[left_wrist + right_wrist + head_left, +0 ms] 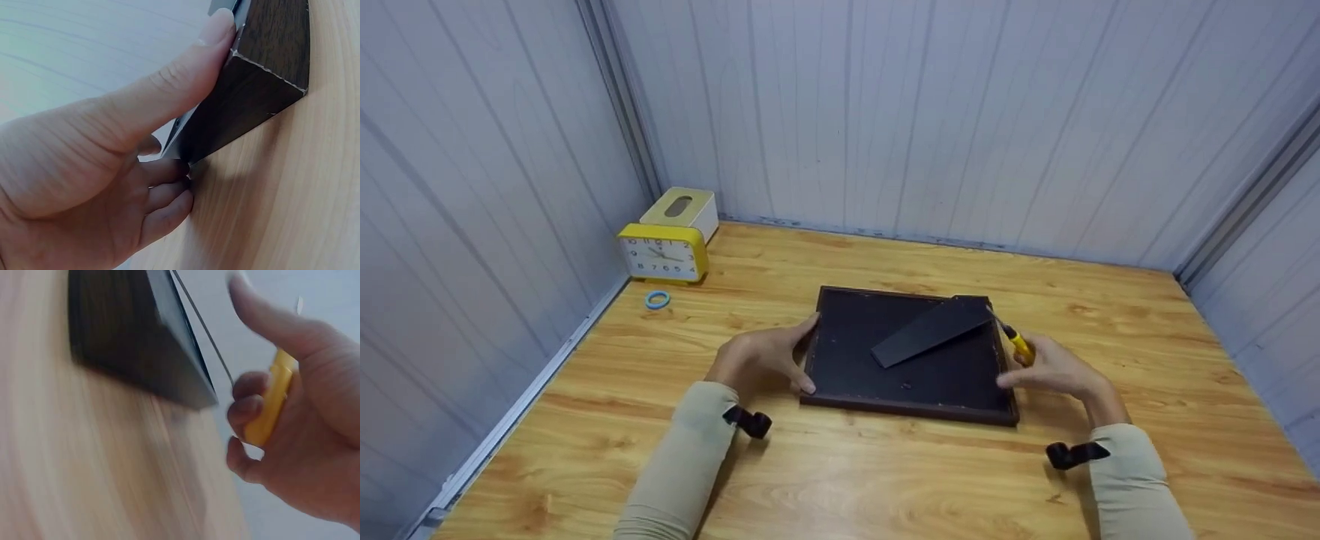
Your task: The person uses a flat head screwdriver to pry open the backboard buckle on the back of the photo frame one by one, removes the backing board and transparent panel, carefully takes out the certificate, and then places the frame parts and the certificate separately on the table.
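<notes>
- I see a wood-grain table spread beneath everything, with pale panelled walls behind it and at both sides.
- The dark frame lies on the table, between the person's hands, its black backing turned up to me. The backing is flat with small scuffs; the rim is dark brown wood grain, its corner edges chipped pale in the left wrist view. Its front is hidden.
- A black stand leg runs diagonally over the backing, wider at the far right corner.
- The left hand grips the frame's left edge, thumb over the near corner; its fingertips are partly hidden by the rim.
- The right hand curls its fingers round a yellow-handled tool; I cannot tell whether its thumb touches the frame.
- A pale box with a slotted top stands in the far left, partly covered by a yellow clock.
- The yellow-handled tool points its thin shaft toward the far right corner; I cannot make out its tip, and the right wrist view is blurred.
- A blue ring lies near the clock.
</notes>
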`<state>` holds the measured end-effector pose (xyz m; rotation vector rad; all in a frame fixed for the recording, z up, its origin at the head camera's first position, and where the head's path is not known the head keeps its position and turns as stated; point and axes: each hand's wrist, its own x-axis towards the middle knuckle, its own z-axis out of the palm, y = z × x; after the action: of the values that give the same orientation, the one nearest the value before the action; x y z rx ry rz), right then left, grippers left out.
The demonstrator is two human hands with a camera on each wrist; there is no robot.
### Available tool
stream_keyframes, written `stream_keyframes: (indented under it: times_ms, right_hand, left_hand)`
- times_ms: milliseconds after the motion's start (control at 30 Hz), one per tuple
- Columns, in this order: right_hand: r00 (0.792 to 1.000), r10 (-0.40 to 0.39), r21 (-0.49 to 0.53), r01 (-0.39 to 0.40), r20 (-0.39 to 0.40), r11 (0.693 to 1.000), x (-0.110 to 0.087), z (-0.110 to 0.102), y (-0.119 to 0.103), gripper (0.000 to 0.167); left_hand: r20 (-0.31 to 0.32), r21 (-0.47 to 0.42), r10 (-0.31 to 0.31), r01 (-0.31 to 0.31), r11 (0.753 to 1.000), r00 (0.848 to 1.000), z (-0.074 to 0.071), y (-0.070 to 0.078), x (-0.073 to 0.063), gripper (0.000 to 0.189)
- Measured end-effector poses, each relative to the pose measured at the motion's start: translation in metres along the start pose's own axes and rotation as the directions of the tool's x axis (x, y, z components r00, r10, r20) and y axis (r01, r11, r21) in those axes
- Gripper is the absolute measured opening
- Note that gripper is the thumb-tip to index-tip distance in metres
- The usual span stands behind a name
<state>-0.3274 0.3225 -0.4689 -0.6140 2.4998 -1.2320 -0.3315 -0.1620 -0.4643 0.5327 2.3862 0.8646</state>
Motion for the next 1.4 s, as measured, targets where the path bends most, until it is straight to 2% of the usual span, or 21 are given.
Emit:
stream_keyframes:
  times_ms: [67,133,233,267,333,433,500,567,600,667,700,767,833,900,1000,1100,1133,1200,1233,1300,1400]
  right_hand:
    - [0.998,-0.001,-0.018,0.002,0.062,1.000,-0.005,-0.004,0.006,0.066]
    - [0.994,-0.007,-0.074,0.015,0.108,0.997,-0.007,-0.006,0.011,0.085]
    - [0.989,0.000,-0.111,0.016,0.147,0.994,-0.007,-0.005,0.013,0.103]
    - [0.989,0.006,-0.112,0.011,0.147,0.994,-0.007,-0.004,0.013,0.101]
    - [0.991,0.021,-0.090,-0.009,0.134,0.996,-0.007,-0.005,0.014,0.085]
    - [0.996,0.044,-0.054,-0.039,0.077,0.998,-0.007,-0.009,0.016,0.055]
    - [0.998,0.039,-0.053,-0.037,0.040,0.998,-0.008,-0.010,0.017,0.049]
    - [0.999,0.041,-0.086,-0.039,0.013,0.996,-0.008,-0.010,0.018,0.046]
    - [0.999,0.039,-0.100,-0.037,0.016,0.994,-0.007,-0.009,0.018,0.047]
    - [0.999,0.027,-0.129,-0.022,0.037,0.991,-0.007,-0.007,0.017,0.059]
    - [0.998,0.030,-0.132,-0.023,0.051,0.991,-0.006,-0.005,0.017,0.063]
    - [0.996,0.040,-0.131,-0.029,0.078,0.991,-0.005,-0.002,0.016,0.073]
    - [0.995,0.046,-0.130,-0.035,0.088,0.991,-0.004,0.000,0.015,0.079]
    - [0.995,0.056,-0.126,-0.045,0.085,0.991,-0.003,0.002,0.015,0.076]
    - [0.996,0.059,-0.131,-0.050,0.068,0.990,-0.004,0.002,0.017,0.065]
    - [0.997,0.061,-0.080,-0.058,0.042,0.995,-0.005,0.001,0.019,0.051]
    - [0.998,0.059,-0.057,-0.057,0.038,0.997,-0.005,0.000,0.020,0.047]
    - [0.998,0.053,-0.014,-0.053,0.026,0.998,-0.006,-0.001,0.021,0.040]
    - [0.999,0.049,-0.002,-0.049,0.021,0.999,-0.005,-0.002,0.021,0.039]
    - [0.999,0.046,-0.003,-0.046,0.008,0.999,-0.005,-0.003,0.022,0.035]
    - [0.998,0.042,-0.046,-0.044,-0.042,0.998,-0.005,-0.005,0.025,0.034]
  left_hand:
    - [0.005,0.005,0.009,-0.009,1.000,1.000,0.001,-0.001,0.000,0.135]
    - [0.008,0.010,0.007,-0.007,1.000,1.000,0.002,-0.003,-0.001,0.133]
    - [0.005,0.035,-0.005,0.005,0.999,1.000,0.002,-0.003,-0.002,0.130]
    - [-0.005,0.049,-0.011,0.011,0.999,1.000,0.002,-0.002,-0.002,0.129]
    - [-0.043,0.062,-0.004,0.006,0.998,0.999,-0.001,0.000,-0.003,0.121]
    - [-0.104,0.061,0.020,-0.014,0.998,0.994,-0.007,0.001,-0.006,0.086]
    - [-0.145,0.046,0.035,-0.029,0.999,0.989,-0.011,-0.001,-0.008,0.058]
    - [-0.187,0.029,0.039,-0.034,0.999,0.982,-0.013,-0.004,-0.009,0.045]
    - [-0.204,0.013,0.032,-0.030,0.999,0.978,-0.013,-0.005,-0.008,0.047]
    - [-0.249,-0.057,0.009,-0.024,0.998,0.969,-0.012,-0.007,-0.006,0.063]
    - [-0.259,-0.129,-0.013,-0.021,0.991,0.966,-0.010,-0.008,-0.004,0.072]
    - [-0.261,-0.272,-0.049,-0.024,0.962,0.964,-0.007,-0.011,-0.001,0.088]
    - [-0.246,-0.399,-0.095,-0.012,0.917,0.965,-0.003,-0.013,0.002,0.097]
    - [-0.237,-0.462,-0.105,-0.017,0.887,0.966,-0.001,-0.015,0.004,0.103]
    - [-0.236,-0.380,-0.042,-0.052,0.923,0.971,0.000,-0.017,0.008,0.109]
    - [-0.218,-0.187,0.030,-0.072,0.980,0.975,-0.001,-0.018,0.009,0.114]
    - [-0.202,-0.133,0.038,-0.066,0.989,0.979,-0.002,-0.018,0.009,0.115]
    - [-0.169,-0.083,0.034,-0.049,0.995,0.985,-0.003,-0.017,0.008,0.113]
    - [-0.160,-0.092,0.022,-0.037,0.995,0.987,-0.004,-0.017,0.006,0.111]
    - [-0.135,-0.170,-0.021,-0.002,0.985,0.991,-0.006,-0.016,0.003,0.096]
    - [-0.187,-0.198,-0.020,-0.018,0.980,0.982,-0.009,-0.018,0.002,0.073]
